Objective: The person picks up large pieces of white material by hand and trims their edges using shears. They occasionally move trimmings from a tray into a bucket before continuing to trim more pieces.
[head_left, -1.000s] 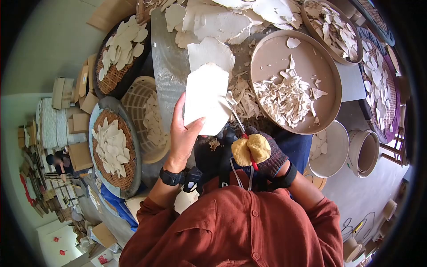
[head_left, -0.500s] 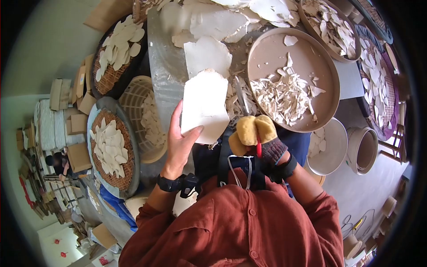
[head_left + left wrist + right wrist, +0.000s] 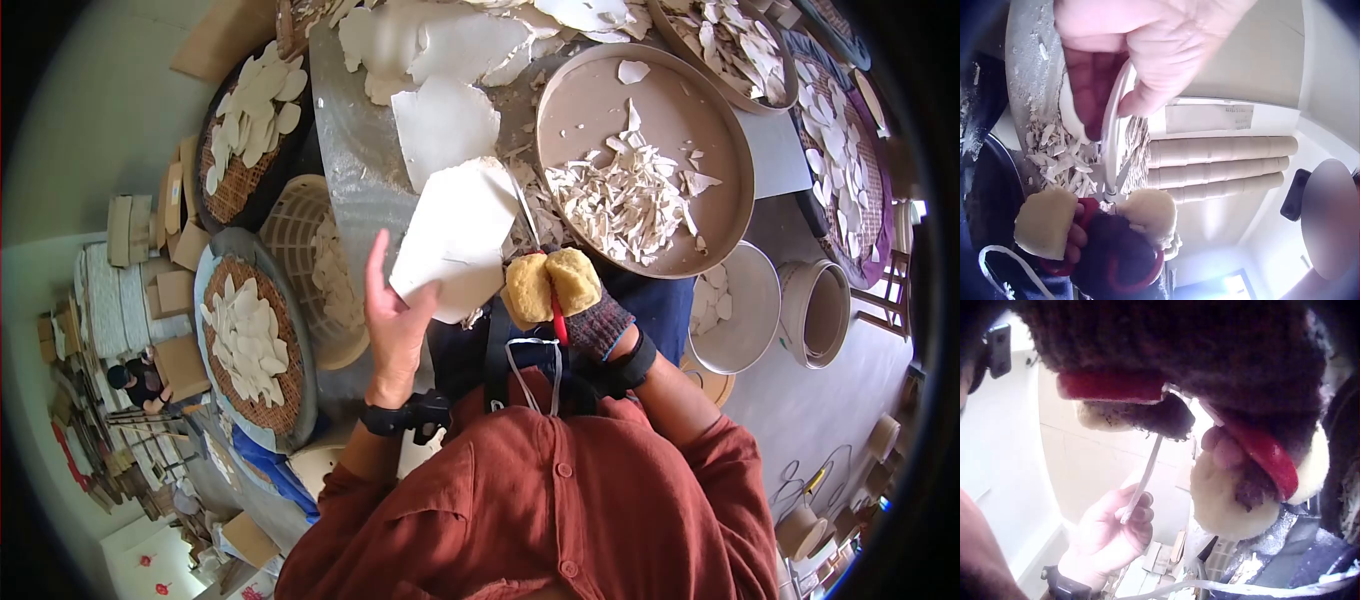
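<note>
A flat, off-white sheet [image 3: 455, 240] with one ragged end is held over the lap by my left hand [image 3: 398, 335]. The thumb lies on its upper face and the fingers are partly behind it, a pinch that the left wrist view shows along the sheet's edge [image 3: 1112, 125]. My right hand [image 3: 605, 325], in a dark knitted glove, grips red-handled scissors [image 3: 1110, 386]. Yellow foam pads [image 3: 574, 280] sit around the handles. In the head view the scissor blades [image 3: 526, 212] run along the sheet's right edge.
A round tray [image 3: 700, 120] of broken off-white pieces stands ahead to the right. Larger sheets [image 3: 445, 125] lie on the metal table [image 3: 345, 150]. A plastic basket [image 3: 290, 215] and a woven tray [image 3: 225, 290] stand left, a bucket [image 3: 740, 345] right. Another person [image 3: 145, 385] is far left.
The sheet has turned clockwise, its ragged end now leaning right. The scissors moved off it to the right, then came back to its right edge. The left fingers have spread wider.
</note>
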A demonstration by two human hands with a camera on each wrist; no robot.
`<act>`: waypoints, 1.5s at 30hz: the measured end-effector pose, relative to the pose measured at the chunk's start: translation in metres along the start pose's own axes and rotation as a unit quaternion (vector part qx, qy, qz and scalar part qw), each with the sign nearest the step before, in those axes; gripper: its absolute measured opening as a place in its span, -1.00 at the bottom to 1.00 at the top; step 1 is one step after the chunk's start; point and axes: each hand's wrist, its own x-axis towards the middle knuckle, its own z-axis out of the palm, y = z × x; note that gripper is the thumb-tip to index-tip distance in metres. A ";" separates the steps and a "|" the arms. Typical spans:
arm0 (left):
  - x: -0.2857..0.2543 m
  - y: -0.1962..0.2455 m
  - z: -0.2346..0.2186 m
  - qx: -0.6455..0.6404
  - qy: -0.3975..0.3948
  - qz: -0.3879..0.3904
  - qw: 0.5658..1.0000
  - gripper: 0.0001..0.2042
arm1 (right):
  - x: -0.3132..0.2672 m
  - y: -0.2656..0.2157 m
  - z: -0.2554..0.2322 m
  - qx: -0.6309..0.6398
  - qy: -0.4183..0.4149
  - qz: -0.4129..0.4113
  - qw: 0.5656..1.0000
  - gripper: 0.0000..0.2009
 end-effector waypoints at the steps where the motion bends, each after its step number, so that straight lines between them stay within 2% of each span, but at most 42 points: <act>1: 0.000 -0.004 0.002 -0.007 0.041 0.020 0.999 -0.36 | 0.002 -0.008 -0.002 0.060 -0.009 0.029 0.998 -0.77; 2: 0.000 -0.011 0.004 -0.015 0.082 0.040 0.996 -0.37 | 0.005 -0.021 0.000 0.229 -0.018 0.110 0.967 -0.79; 3: 0.000 -0.018 0.006 -0.023 0.124 0.058 0.990 -0.38 | 0.002 -0.016 -0.001 0.202 -0.024 0.108 0.973 -0.79; 4: 0.000 -0.019 0.011 -0.021 0.125 0.088 0.988 -0.35 | -0.001 -0.011 -0.001 0.175 -0.030 0.105 0.979 -0.80; 6: -0.001 -0.011 0.015 0.004 0.116 0.044 0.992 -0.33 | -0.005 -0.006 -0.003 0.096 -0.053 0.084 0.990 -0.78; 7: -0.001 -0.006 0.016 0.018 0.114 0.022 0.993 -0.31 | -0.006 -0.006 -0.003 0.120 -0.061 0.094 0.986 -0.77; 8: 0.001 -0.007 0.012 0.018 0.098 0.016 0.995 -0.31 | -0.006 -0.006 -0.003 0.144 -0.068 0.106 0.981 -0.76; 10: 0.009 -0.006 0.000 0.017 0.065 0.007 0.998 -0.29 | -0.008 -0.009 -0.002 0.333 -0.059 0.182 0.923 -0.74; 12: 0.012 0.006 -0.008 0.014 0.015 -0.041 0.999 -0.25 | -0.009 0.004 -0.004 0.277 -0.063 0.153 0.946 -0.74; 14: 0.015 0.012 -0.009 0.007 -0.007 -0.071 0.997 -0.23 | -0.009 0.006 -0.007 0.369 -0.053 0.191 0.908 -0.71; 16: 0.016 0.015 -0.008 0.001 0.000 -0.083 0.997 -0.23 | -0.008 0.002 -0.004 0.255 -0.058 0.186 0.947 -0.69; 19: 0.014 -0.011 0.007 0.001 0.117 0.043 0.992 -0.26 | -0.005 -0.009 -0.003 0.098 -0.078 0.111 0.986 -0.67; 21: 0.017 -0.022 0.003 0.027 0.103 0.060 0.992 -0.28 | -0.004 -0.010 -0.003 0.093 -0.069 0.095 0.989 -0.67; 23: 0.016 -0.011 0.007 -0.017 0.089 0.013 0.996 -0.29 | -0.007 -0.002 -0.003 0.184 -0.040 0.146 0.971 -0.68; 25: 0.017 -0.008 0.004 -0.001 0.061 0.011 0.998 -0.29 | -0.007 0.009 -0.004 0.275 -0.017 0.211 0.938 -0.68; 27: 0.021 -0.006 0.001 0.007 0.045 0.010 0.999 -0.29 | -0.006 0.018 -0.007 0.299 -0.025 0.222 0.928 -0.70; 30: 0.026 -0.004 -0.004 0.006 0.035 -0.009 0.999 -0.28 | -0.008 0.018 -0.006 0.223 -0.046 0.182 0.957 -0.73; 32: 0.029 0.001 -0.008 -0.002 0.021 -0.039 0.999 -0.28 | -0.010 0.008 -0.005 0.161 -0.039 0.187 0.968 -0.74; 34: 0.031 0.004 -0.008 0.003 0.017 -0.039 0.999 -0.28 | -0.012 0.002 -0.006 0.126 -0.042 0.177 0.975 -0.74; 36: 0.029 0.005 -0.009 0.003 0.015 -0.038 0.999 -0.27 | -0.014 0.001 -0.005 0.224 -0.047 0.183 0.956 -0.75; 38: 0.030 0.007 -0.010 -0.003 0.012 -0.034 0.999 -0.26 | -0.014 0.002 -0.005 0.428 -0.043 0.204 0.880 -0.76; 40: 0.032 0.012 -0.014 0.000 -0.025 -0.051 0.998 -0.26 | -0.012 0.007 -0.004 0.277 -0.037 0.148 0.949 -0.73; 42: 0.034 0.013 -0.015 -0.007 -0.046 -0.060 0.997 -0.26 | -0.013 0.002 -0.006 0.425 -0.037 0.157 0.891 -0.70; 45: 0.036 0.006 -0.020 -0.029 -0.024 -0.048 0.998 -0.28 | -0.017 0.017 -0.008 0.443 -0.023 0.171 0.880 -0.72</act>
